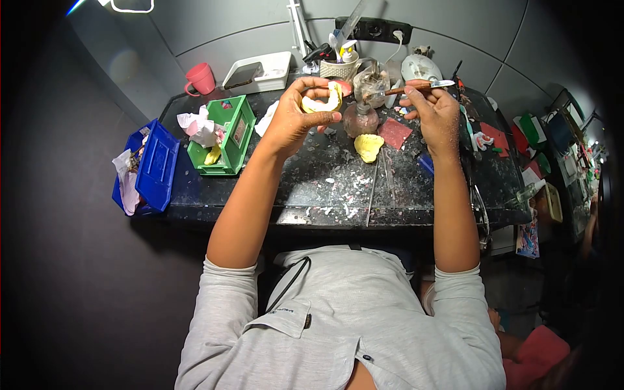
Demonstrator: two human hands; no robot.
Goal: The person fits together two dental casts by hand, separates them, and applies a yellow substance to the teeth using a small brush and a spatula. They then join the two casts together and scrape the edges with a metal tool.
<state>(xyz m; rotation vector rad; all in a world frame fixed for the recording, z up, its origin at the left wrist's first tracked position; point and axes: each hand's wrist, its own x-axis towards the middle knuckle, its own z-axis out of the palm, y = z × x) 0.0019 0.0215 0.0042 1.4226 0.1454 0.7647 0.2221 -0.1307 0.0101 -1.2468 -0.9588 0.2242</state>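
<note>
My left hand (294, 118) is raised over the bench, its fingers and thumb closed around a yellow, U-shaped dental cast (331, 104) with a pale inner part. Across from it, my right hand (437, 120) pinches a wax knife (417, 87) with a brown handle. The knife's broad metal blade points right, and its thin end points left toward a cloudy glass burner (361, 121). A second yellow cast piece (368, 148) lies on the bench between my forearms. Beside it rests a pink wax sheet (394, 132).
White scraps and a thin metal tool (372, 195) litter the black bench (312, 166). Green (242, 133) and blue (159, 170) bins stand left, near a pink mug (200, 79) and white tray (276, 73). Another person's pink clothing (543, 354) shows lower right.
</note>
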